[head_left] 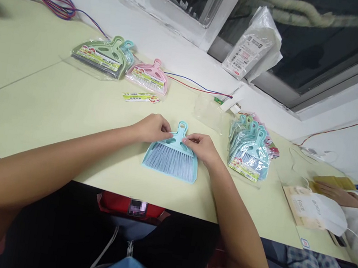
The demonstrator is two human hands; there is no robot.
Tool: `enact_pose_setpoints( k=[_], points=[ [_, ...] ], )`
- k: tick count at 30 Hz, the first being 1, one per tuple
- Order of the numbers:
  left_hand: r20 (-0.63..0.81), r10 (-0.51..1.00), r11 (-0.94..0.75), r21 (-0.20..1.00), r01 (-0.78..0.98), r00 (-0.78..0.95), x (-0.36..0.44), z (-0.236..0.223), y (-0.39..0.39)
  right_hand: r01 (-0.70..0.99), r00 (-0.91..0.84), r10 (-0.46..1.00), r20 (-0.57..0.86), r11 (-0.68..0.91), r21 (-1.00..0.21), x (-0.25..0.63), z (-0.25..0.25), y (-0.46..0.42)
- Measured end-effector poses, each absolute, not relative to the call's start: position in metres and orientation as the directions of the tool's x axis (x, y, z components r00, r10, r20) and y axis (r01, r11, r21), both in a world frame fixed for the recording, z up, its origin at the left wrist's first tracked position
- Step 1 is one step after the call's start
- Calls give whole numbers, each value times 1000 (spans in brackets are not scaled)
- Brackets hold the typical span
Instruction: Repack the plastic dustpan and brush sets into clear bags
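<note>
A light blue mini dustpan (pixel 196 174) lies on the table in front of me, bristle end toward me. Nested in it is a matching hand brush (pixel 171 161) with grey-blue bristles. My left hand (pixel 153 129) pinches the upper left side of the set, near the handle. On the other side, the thumb of my right hand (pixel 204 148) presses by the base of the handle, with the fingers curled at the edge. Both hands' undersides are hidden. A loose printed label card (pixel 140 97) lies beyond my left hand, and a clear plastic bag (pixel 209 112) beyond my right.
Bagged green (pixel 100 54) and pink (pixel 149 76) dustpan sets lie at the back left. Several wrapped sets (pixel 251 151) are stacked to the right. Coiled cable (pixel 55 3) runs along the wall. Another person's hand (pixel 337 194) rests at far right beside a paper packet (pixel 302 206).
</note>
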State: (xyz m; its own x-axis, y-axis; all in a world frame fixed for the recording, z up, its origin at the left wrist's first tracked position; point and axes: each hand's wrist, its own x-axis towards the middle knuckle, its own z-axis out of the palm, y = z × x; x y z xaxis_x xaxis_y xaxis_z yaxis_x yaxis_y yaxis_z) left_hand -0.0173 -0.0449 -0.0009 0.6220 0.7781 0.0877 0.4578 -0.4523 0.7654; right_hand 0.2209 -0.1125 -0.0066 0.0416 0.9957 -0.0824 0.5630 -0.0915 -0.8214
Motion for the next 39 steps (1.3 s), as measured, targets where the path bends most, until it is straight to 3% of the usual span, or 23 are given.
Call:
enact_pose_setpoints(
  k=[7, 15, 18, 21, 24, 28, 34, 39],
  points=[
    [77, 779, -425, 795, 433, 622, -19, 0, -45, 553, 34, 994, -103, -105, -827, 219, -2, -113],
    [159, 779, -428, 842, 328, 607, -22, 6, -45, 399, 61, 995, -83, -101, -911, 215, 5, -117],
    [301, 791, -551, 730, 404, 533, -34, 10, -30, 445, 59, 995, -86, -103, -890, 215, -1, -116],
    [419, 822, -568, 543, 619, 387, -59, 10, -5, 530, 63, 997, -40, -67, -846, 215, -7, -116],
    [295, 888, -452, 417, 788, 353, -86, 4, 19, 611, 68, 998, 2, -40, -791, 213, -9, -116],
    [194, 924, -379, 332, 864, 330, -102, -4, 36, 695, 80, 996, 41, -26, -718, 209, -6, -120],
    [54, 930, -356, 373, 857, 363, -100, 0, 44, 747, 76, 997, 31, -36, -664, 207, 0, -125],
    [-9, 908, -393, 330, 858, 420, -98, 5, 39, 629, 92, 976, -196, -210, -748, 204, 3, -128]
  ],
)
